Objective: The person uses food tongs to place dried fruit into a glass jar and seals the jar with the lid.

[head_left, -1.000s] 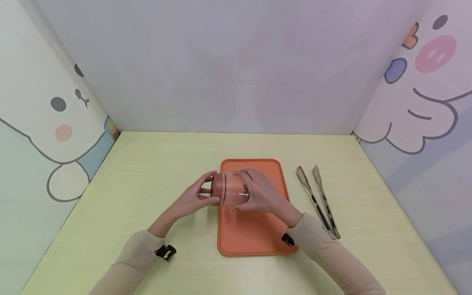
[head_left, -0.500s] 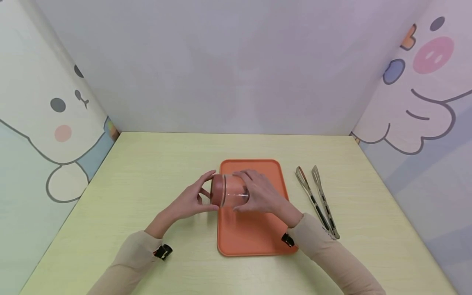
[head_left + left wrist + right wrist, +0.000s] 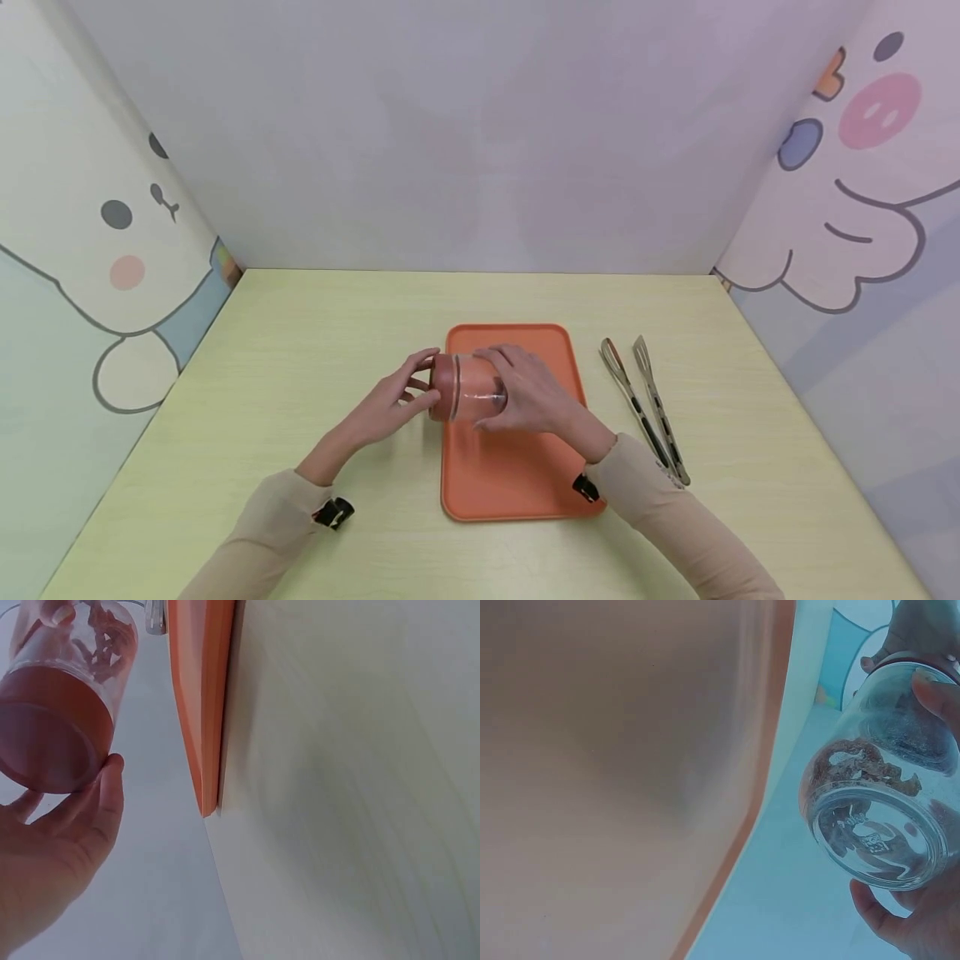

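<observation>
A clear jar (image 3: pixel 477 393) with a reddish-brown lid (image 3: pixel 444 388) is held on its side above the orange tray (image 3: pixel 517 479), its lid pointing left. My right hand (image 3: pixel 531 393) grips the jar's body near the base. Around the lid are the fingers and thumb of my left hand (image 3: pixel 384 410); in the left wrist view, fingertips touch the rim of the lid (image 3: pixel 56 739). Dark brown, crumpled-looking pieces (image 3: pixel 862 766) show inside the jar near its bottom in the right wrist view.
Metal tongs (image 3: pixel 651 408) with black grip parts lie spread to the right of the tray, close to my right sleeve (image 3: pixel 660 500). A pale wooden table (image 3: pixel 322 317) carries everything. Printed cartoon walls stand at the left and right, a plain one behind.
My left fingers have shifted around the lid: spread wider half a second ago, they now sit closer, with the thumb higher on the lid. The right hand and jar stay nearly in place.
</observation>
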`<act>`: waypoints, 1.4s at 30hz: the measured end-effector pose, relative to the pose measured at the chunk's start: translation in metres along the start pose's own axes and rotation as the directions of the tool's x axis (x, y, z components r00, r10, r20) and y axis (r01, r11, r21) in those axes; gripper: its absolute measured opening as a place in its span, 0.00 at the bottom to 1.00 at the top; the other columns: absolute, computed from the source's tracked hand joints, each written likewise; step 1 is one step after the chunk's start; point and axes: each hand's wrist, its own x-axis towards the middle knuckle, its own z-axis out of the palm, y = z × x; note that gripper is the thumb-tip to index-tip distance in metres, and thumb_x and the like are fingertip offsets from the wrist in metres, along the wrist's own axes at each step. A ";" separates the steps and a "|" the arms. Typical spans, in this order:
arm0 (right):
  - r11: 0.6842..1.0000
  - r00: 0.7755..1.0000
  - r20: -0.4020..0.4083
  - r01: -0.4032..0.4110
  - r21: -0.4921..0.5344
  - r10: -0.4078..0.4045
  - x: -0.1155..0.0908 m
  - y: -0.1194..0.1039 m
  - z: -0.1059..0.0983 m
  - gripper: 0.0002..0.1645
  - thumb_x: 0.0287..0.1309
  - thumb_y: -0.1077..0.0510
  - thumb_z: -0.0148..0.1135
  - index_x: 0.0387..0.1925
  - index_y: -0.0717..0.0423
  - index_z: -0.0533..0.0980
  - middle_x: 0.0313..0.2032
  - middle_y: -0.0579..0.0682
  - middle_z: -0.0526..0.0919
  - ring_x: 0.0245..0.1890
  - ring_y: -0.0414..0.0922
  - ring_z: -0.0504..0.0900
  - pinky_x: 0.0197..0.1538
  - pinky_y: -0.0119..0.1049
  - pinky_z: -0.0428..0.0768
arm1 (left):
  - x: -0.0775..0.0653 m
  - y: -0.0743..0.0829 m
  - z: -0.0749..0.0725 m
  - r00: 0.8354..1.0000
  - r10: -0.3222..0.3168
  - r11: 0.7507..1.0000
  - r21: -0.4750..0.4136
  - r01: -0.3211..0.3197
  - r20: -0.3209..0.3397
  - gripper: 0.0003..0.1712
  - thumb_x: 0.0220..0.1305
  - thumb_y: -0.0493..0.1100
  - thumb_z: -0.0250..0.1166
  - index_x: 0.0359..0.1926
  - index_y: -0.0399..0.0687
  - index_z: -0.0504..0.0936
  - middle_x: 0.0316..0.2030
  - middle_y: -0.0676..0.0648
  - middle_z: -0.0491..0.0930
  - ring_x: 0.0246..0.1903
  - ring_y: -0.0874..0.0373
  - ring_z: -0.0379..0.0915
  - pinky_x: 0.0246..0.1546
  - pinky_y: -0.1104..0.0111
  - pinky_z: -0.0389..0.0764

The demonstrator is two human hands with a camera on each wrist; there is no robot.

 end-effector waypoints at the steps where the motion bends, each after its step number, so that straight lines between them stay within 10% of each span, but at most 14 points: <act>1: 1.000 1.000 0.002 -0.002 -0.004 0.002 0.000 0.000 0.000 0.53 0.28 0.31 0.66 0.56 0.52 0.63 0.50 0.50 0.68 0.46 0.45 0.67 0.42 0.41 0.71 | 0.001 0.001 0.000 1.000 -0.013 1.000 -0.006 0.013 -0.011 0.35 0.62 0.51 0.54 0.66 0.51 0.51 0.57 0.43 0.63 0.44 0.54 0.70 0.39 0.64 0.74; 8: 1.000 1.000 0.008 0.004 -0.011 -0.004 0.000 -0.001 0.000 0.52 0.29 0.30 0.65 0.56 0.51 0.63 0.50 0.50 0.68 0.45 0.44 0.67 0.41 0.41 0.70 | 0.001 0.003 0.002 0.995 -0.084 0.996 -0.032 0.082 -0.047 0.36 0.60 0.54 0.56 0.65 0.46 0.55 0.58 0.44 0.63 0.45 0.53 0.70 0.40 0.64 0.74; 19: 1.000 1.000 0.003 0.013 -0.010 -0.013 0.000 0.001 0.001 0.53 0.28 0.30 0.65 0.56 0.53 0.63 0.49 0.50 0.68 0.46 0.45 0.67 0.43 0.41 0.71 | -0.001 0.000 -0.001 0.996 -0.067 0.995 -0.076 0.072 0.064 0.43 0.54 0.52 0.63 0.66 0.63 0.50 0.59 0.45 0.60 0.39 0.55 0.74 0.35 0.66 0.77; 29: 1.000 1.000 0.010 0.010 -0.004 -0.010 0.000 0.000 0.000 0.53 0.29 0.29 0.65 0.57 0.52 0.63 0.50 0.49 0.68 0.45 0.44 0.67 0.42 0.40 0.71 | -0.002 0.000 -0.003 0.997 -0.008 0.997 -0.074 0.014 0.074 0.52 0.48 0.49 0.68 0.67 0.55 0.45 0.63 0.47 0.53 0.49 0.51 0.68 0.40 0.64 0.76; 42: 1.000 1.000 0.003 0.013 0.012 -0.013 0.000 -0.002 0.001 0.52 0.27 0.33 0.68 0.56 0.52 0.63 0.50 0.49 0.68 0.47 0.44 0.67 0.42 0.41 0.70 | -0.001 -0.001 -0.002 0.997 -0.065 0.981 -0.179 0.072 0.046 0.39 0.57 0.43 0.61 0.65 0.51 0.52 0.59 0.41 0.59 0.51 0.46 0.66 0.43 0.63 0.74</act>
